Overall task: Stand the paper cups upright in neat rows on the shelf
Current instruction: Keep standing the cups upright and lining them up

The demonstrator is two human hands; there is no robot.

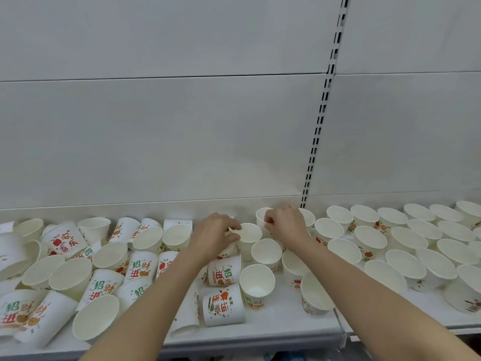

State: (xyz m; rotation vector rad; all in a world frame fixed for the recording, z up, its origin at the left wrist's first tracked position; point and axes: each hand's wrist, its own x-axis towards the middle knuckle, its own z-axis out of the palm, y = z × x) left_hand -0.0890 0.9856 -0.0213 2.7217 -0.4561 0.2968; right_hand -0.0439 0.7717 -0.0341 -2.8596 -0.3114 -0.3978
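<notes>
White paper cups with red and green print cover the white shelf (260, 332). On the right, several cups (369, 237) stand upright in rows. On the left, several cups (140, 267) lie tipped over in a heap. My left hand (216, 234) grips an upright cup (250, 234) at its rim near the back of the shelf. My right hand (285, 225) pinches the rim of another upright cup (261, 216) just behind it. Two tipped cups (223, 306) lie between my forearms.
A grey back panel (182, 126) rises behind the shelf, with a slotted upright rail (321, 121) to the right of centre. The shelf's front edge (260, 345) runs below my forearms.
</notes>
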